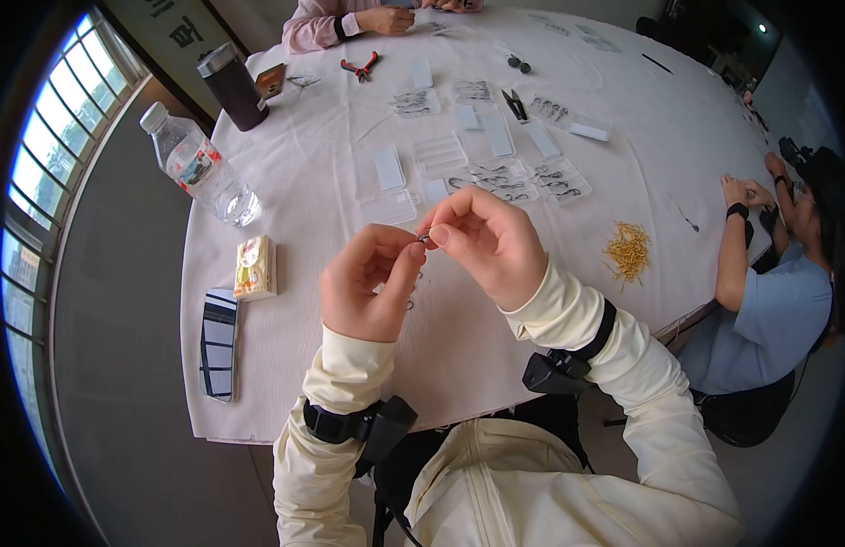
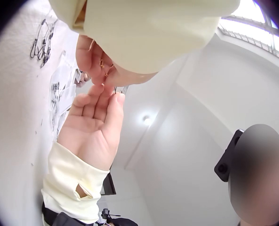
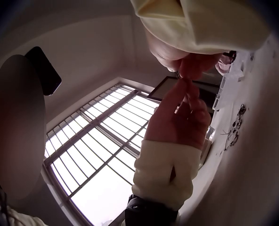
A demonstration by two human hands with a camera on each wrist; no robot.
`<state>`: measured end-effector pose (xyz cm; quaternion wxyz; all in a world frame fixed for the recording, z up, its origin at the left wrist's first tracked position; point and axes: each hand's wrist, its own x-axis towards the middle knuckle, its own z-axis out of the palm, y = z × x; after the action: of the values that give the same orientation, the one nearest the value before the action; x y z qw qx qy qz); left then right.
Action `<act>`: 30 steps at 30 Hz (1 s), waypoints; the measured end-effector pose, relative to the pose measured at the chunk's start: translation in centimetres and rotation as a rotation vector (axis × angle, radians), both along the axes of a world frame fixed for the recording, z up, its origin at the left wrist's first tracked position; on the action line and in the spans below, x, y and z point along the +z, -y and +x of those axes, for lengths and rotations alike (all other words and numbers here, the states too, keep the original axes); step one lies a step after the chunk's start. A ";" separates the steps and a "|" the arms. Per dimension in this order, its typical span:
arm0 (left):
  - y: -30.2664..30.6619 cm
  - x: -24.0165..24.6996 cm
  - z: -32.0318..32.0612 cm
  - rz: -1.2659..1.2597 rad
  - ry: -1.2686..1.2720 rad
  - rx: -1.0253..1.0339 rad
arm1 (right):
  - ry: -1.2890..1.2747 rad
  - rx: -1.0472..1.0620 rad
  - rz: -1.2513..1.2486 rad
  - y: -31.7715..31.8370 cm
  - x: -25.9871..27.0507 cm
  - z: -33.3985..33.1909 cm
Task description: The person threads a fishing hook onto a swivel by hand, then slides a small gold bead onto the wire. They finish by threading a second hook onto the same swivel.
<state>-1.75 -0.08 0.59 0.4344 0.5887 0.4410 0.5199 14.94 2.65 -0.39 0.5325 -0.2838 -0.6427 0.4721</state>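
Both raised over the table (image 1: 678, 118), fingertips meeting. The left hand (image 1: 368, 283) and the right hand (image 1: 486, 242) each pinch the same tiny metal clip (image 1: 423, 239), with each grip clamped on it from its own side. It's held mid-air, above the cloth and near the plastic packets (image 1: 495, 178).
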 end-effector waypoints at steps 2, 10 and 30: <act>0.0 0.0 0.0 0.003 0.007 -0.008 | 0.032 -0.023 0.010 0.2 0.3 0.0; -0.1 -0.1 0.0 -0.034 0.033 0.022 | -0.037 0.037 -0.069 0.1 0.3 -0.2; 0.0 0.2 0.2 -0.070 0.103 0.025 | 0.336 -0.229 0.244 0.6 1.4 0.0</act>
<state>-1.52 -0.09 0.79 0.4700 0.5402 0.4433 0.5392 14.97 2.07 0.99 0.4985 -0.3630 -0.7382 0.2735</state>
